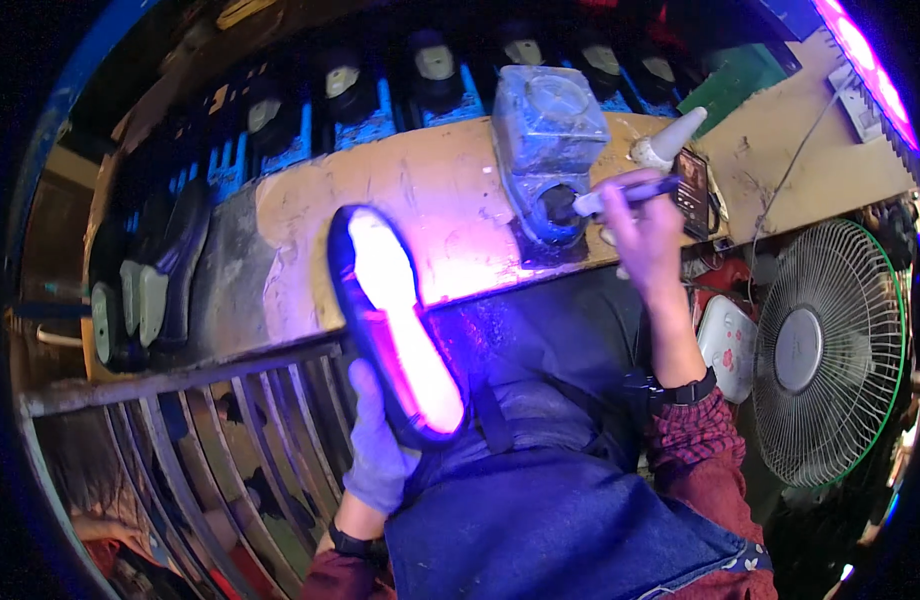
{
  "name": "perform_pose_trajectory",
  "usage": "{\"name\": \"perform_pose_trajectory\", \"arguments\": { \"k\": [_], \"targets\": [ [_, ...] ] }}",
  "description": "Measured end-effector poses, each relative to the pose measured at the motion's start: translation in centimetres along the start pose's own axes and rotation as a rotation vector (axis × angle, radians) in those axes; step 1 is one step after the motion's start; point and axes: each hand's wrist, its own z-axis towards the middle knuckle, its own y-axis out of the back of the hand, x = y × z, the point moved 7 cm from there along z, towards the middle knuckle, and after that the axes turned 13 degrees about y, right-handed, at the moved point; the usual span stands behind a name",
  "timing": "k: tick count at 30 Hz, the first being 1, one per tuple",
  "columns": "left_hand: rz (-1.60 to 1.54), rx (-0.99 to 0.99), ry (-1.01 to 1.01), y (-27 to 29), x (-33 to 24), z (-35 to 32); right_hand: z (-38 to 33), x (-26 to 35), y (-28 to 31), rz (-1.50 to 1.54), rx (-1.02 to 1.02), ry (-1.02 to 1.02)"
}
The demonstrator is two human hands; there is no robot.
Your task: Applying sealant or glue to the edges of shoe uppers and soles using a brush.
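My gloved left hand (378,455) is wrapped round the heel end of a black shoe sole (352,300), which is tilted over the bench's front edge. The face turned up glows white and pink, too bright to make out its surface. In my bare right hand (640,235) is a brush (648,189) with a dark handle and a pale lower part. The brush points left into the round mouth of a glue pot (520,205); its tip is hidden in the dark opening. A translucent, boxy container (550,118) forms the pot's upper part.
Black shoes (435,65) stand in blue racks (365,128) behind the bench (310,190). More soles (180,250) lie at left. A white cone (675,138) and a dark phone (692,195) sit right of the pot. A fan (830,350) stands at right, metal railings (270,430) lower left.
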Motion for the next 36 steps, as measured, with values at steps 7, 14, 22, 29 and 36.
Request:
{"name": "perform_pose_trajectory", "arguments": {
  "k": [7,14,22,29,36],
  "targets": [
    [0.374,-0.304,-0.165,-0.3,-1.6,0.9,-3.3,0.2,0.0,0.319,-0.06,-0.075],
    [0.306,-0.308,-0.096,0.3,-1.0,1.1,-2.3,9.1,-9.5,0.725,0.279,-0.332],
    [0.42,-0.319,-0.12,-0.3,-1.3,1.0,3.7,7.3,-13.2,0.387,0.209,-0.187],
    [0.656,-0.333,-0.188,0.1,-1.3,0.9,-1.4,11.7,-9.7,0.337,0.194,0.104],
    [0.249,-0.154,-0.07,-3.0,-0.5,1.4,-1.8,14.8,-7.1,0.429,0.215,0.299]
  ]
}}
